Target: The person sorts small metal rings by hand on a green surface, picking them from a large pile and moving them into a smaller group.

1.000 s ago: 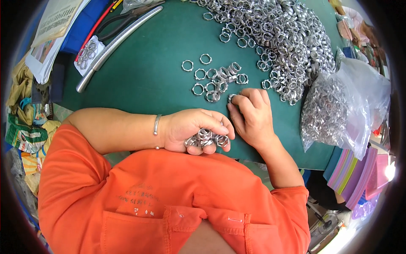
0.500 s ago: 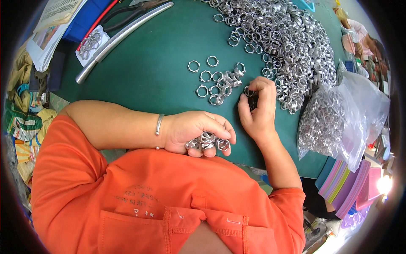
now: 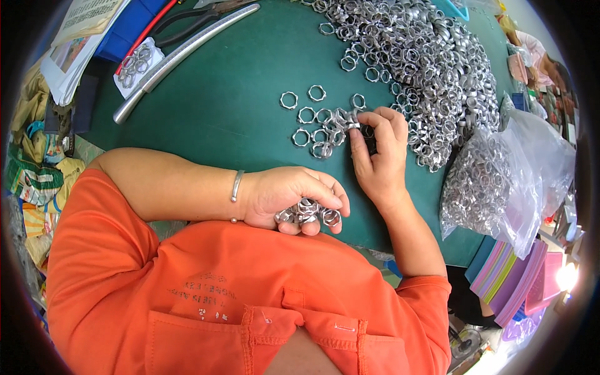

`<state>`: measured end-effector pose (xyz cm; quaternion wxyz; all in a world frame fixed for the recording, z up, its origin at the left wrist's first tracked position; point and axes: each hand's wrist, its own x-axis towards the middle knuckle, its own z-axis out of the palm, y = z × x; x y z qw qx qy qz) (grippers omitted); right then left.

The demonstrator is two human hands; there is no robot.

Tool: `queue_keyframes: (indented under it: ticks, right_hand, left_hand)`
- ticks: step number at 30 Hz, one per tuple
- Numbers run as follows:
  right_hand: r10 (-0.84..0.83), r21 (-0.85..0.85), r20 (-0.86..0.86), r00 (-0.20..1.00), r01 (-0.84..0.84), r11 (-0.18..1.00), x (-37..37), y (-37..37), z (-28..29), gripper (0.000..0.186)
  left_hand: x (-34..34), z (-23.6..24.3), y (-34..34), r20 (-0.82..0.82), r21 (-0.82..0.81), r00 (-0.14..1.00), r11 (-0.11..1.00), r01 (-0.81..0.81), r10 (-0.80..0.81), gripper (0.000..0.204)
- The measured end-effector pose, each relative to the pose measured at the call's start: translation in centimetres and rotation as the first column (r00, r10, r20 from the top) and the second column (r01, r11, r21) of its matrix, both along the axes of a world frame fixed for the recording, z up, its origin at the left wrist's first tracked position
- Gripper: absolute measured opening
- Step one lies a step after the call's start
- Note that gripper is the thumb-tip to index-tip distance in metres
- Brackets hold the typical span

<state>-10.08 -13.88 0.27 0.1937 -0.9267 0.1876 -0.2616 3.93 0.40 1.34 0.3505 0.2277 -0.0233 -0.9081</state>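
Observation:
My left hand [image 3: 281, 190] is cupped palm up near my body, its fingers curled around several silvery metal rings [image 3: 307, 211]. Further right, my right hand [image 3: 384, 159] reaches over the table, thumb and forefinger pinching a metal ring [image 3: 353, 122] at the right edge of a small scattered group of rings [image 3: 321, 134]. Another ring partly shows in the shade under its bent fingers. The rings have faceted, many-sided outlines. Just beyond this hand spreads a large heap of similar rings [image 3: 437, 75].
A clear plastic bag of rings [image 3: 478, 181] stands right of the heap on the green table [image 3: 219, 94]. At the far left lie a tapered metal rod [image 3: 181, 59], pliers [image 3: 187, 28] and rings on white paper [image 3: 153, 59]. Coloured sheets [image 3: 506, 275] are stacked at the lower right.
My right hand's thumb and forefinger have shifted slightly left and up, onto a ring at the small group's edge. My left hand keeps its rings, almost still.

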Motion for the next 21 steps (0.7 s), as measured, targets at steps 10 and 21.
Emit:
queue_keyframes:
  ticks: [10,21]
  right_hand:
    - [0.142,0.138,-0.089,0.986,-0.129,0.982,-0.1,-0.8,0.6,0.051]
    - [0.238,-0.118,-0.076,0.968,-0.246,0.962,-3.9,1.1,0.4,0.031]
  left_hand:
    - [-0.1,0.0,0.0,0.002,-0.007,1.000,1.000,-0.001,0.001,0.018]
    - [-0.1,0.0,-0.1,-0.004,0.033,1.000,0.999,-0.001,0.002,0.026]
